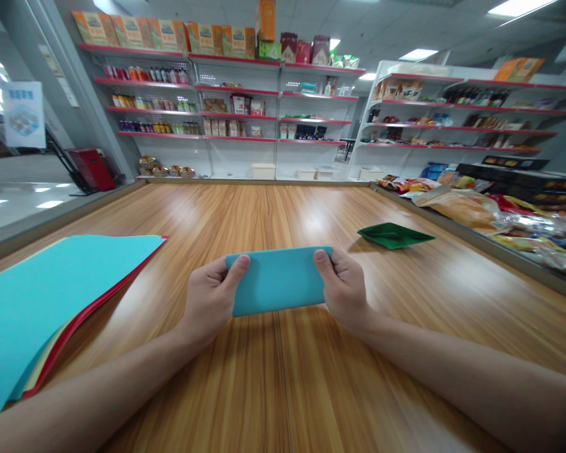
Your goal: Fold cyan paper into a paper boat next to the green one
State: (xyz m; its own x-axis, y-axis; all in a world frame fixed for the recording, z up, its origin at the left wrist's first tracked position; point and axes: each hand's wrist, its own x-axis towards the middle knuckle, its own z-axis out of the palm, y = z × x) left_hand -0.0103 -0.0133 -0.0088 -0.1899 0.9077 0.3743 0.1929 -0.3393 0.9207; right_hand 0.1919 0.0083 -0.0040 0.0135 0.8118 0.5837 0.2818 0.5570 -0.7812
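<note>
A folded light-blue paper [279, 280] is held just above the wooden table [283, 377], in front of me. My left hand [212, 299] grips its left end, thumb on top and fingers curled under. My right hand [343, 286] pinches the right end the same way. Both hands are closed on the paper. A green folded paper boat [393, 235] lies on the table to the right, beyond my right hand and apart from it.
A stack of coloured paper sheets [51, 296], light blue on top with red and yellow below, lies at the left. Snack packets [476, 207] fill a bin along the right edge. Store shelves [236, 107] with goods stand behind the table.
</note>
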